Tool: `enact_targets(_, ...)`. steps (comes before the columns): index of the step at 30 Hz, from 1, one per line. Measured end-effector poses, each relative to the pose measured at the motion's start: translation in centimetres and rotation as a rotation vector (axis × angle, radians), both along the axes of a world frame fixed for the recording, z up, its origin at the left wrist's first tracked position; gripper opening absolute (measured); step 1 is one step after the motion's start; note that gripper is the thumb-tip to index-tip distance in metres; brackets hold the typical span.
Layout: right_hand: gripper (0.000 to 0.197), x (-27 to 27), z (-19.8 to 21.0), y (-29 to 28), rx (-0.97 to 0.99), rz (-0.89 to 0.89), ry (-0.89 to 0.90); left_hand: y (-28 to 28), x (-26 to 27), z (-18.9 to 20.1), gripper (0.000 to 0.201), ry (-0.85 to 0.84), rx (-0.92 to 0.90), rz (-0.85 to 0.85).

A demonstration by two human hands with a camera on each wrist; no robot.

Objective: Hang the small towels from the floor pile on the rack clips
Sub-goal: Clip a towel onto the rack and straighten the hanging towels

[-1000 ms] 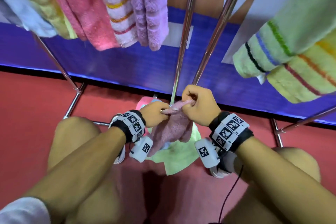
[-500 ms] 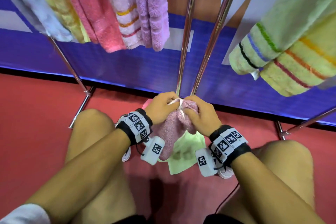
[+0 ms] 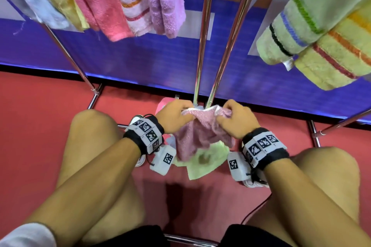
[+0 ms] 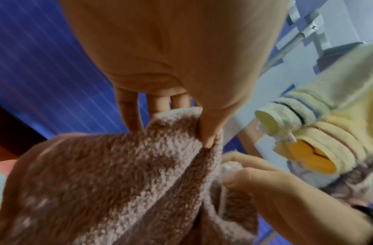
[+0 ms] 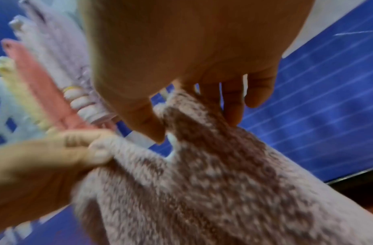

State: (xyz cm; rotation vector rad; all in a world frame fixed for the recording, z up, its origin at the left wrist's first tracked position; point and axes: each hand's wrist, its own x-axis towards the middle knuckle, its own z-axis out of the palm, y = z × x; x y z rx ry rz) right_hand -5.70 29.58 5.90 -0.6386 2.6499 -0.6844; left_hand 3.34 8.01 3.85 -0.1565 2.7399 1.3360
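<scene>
Two hands hold one pink towel (image 3: 197,134) by its top edge, low between the knees. The left hand (image 3: 173,116) pinches one corner between thumb and fingers, and the right hand (image 3: 236,120) pinches the other, so the cloth hangs spread between them above a green towel (image 3: 202,162) lying on the red floor (image 3: 40,116). Just behind stand the metal rack poles (image 3: 202,46), with more towels (image 3: 158,0) hanging overhead.
</scene>
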Motion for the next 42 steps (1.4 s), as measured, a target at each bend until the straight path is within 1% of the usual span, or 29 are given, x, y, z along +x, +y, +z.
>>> enact_targets(2, 0.054, 1.5, -0.4, -0.3, -0.021, 0.157, 0.087, 1.3, 0.1, 0.2, 0.011, 0.080, 0.010, -0.045)
enact_targets(4, 0.065, 2.9, -1.0, -1.1, -0.099, 0.271, 0.098, 2.4, 0.1, 0.3, 0.004, 0.148, 0.062, -0.097)
enact_targets(5, 0.065, 3.4, -1.4, -1.5, -0.143, 0.306, 0.075, 2.8, 0.1, 0.3, 0.003, 0.159, 0.094, -0.114)
enact_targets(6, 0.057, 3.5, -1.9, -1.8, -0.197, 0.318, 0.058, 3.0, 0.0, 0.3, 0.002, 0.150, 0.121, -0.110)
enact_targets(7, 0.045, 3.3, -2.4, -1.9, -0.256, 0.308, 0.059, 3.0, -0.2, -0.1, 0.006, 0.132, 0.143, -0.083)
enact_targets(9, 0.023, 2.4, -3.0, -1.8, -0.317, 0.272, 0.106, 2.7, -0.5, -0.4, 0.014, 0.117, 0.118, -0.004)
enact_targets(11, 0.015, 1.7, -3.0, -1.4, -0.342, 0.238, 0.146, 2.2, -0.7, -0.7, 0.017, 0.094, -0.004, 0.044)
enact_targets(13, 0.005, 1.0, -2.7, -1.2, -0.377, 0.170, 0.159, 1.2, -0.8, -1.0, 0.015, 0.007, -0.148, 0.011)
enact_targets(14, 0.004, 0.7, -2.5, -1.0, -0.375, 0.136, 0.154, 0.7, -0.9, -1.0, 0.012, -0.035, -0.192, -0.007)
enact_targets(16, 0.008, 0.1, -2.4, -0.8, -0.321, 0.082, 0.103, -0.1, -1.0, -1.2, 0.010, -0.048, -0.177, 0.003)
enact_targets(18, 0.014, -0.2, -2.6, -0.6, -0.230, 0.078, 0.054, -0.4, -1.2, -1.4, 0.006, 0.017, -0.093, 0.046)
enact_targets(20, 0.018, 0.0, -2.8, -0.9, -0.202, 0.139, 0.027, 0.1, -1.2, -1.4, 0.006, 0.085, 0.000, 0.056)
enact_targets(22, 0.027, 0.8, -3.0, -1.4, -0.238, 0.229, 0.029, 0.9, -1.0, -1.5, 0.011, 0.111, 0.067, 0.020)
enact_targets(24, 0.034, 1.4, -3.3, -2.0, -0.280, 0.285, 0.048, 1.3, -1.1, -1.9, 0.010, 0.113, 0.115, -0.013)
enact_targets(26, 0.031, 1.5, -3.5, -2.3, -0.327, 0.295, 0.089, 1.3, -1.3, -2.3, 0.009, 0.101, 0.147, 0.002)
enact_targets(28, 0.021, 1.4, -3.4, -2.2, -0.364, 0.303, 0.131, 1.1, -1.5, -2.6, 0.008, 0.086, 0.153, 0.037)
enact_targets(30, 0.008, 1.5, -3.2, -2.0, -0.381, 0.303, 0.153, 0.9, -1.5, -2.7, 0.015, 0.059, 0.136, 0.023)
enact_targets(31, 0.006, 1.5, -3.1, -1.9, -0.384, 0.289, 0.157, 0.9, -1.4, -2.7, 0.020, 0.037, 0.127, -0.003)
enact_targets(33, 0.007, 1.7, -2.8, -1.9, -0.363, 0.250, 0.161, 0.9, -1.2, -2.8, 0.032, 0.018, 0.128, -0.043)
enact_targets(34, 0.007, 1.7, -2.7, -1.9, -0.345, 0.238, 0.166, 0.9, -1.2, -2.8, 0.034, 0.025, 0.144, -0.044)
enact_targets(36, 0.009, 1.7, -2.6, -1.9, -0.308, 0.233, 0.184, 0.9, -1.2, -2.7, 0.028, 0.042, 0.167, -0.029)
enact_targets(38, 0.010, 1.7, -2.6, -2.0, -0.297, 0.270, 0.205, 1.2, -1.2, -2.4, 0.013, 0.060, 0.185, -0.042)
enact_targets(39, 0.015, 1.7, -2.6, -2.0, -0.295, 0.298, 0.208, 1.4, -1.2, -2.3, 0.008, 0.066, 0.192, -0.052)
enact_targets(40, 0.020, 1.8, -2.6, -2.1, -0.293, 0.326, 0.206, 1.5, -1.1, -2.3, 0.009, 0.066, 0.184, -0.057)
enact_targets(42, 0.022, 1.7, -2.7, -2.1, -0.275, 0.341, 0.211, 1.3, -1.0, -2.5, 0.013, 0.067, 0.125, -0.054)
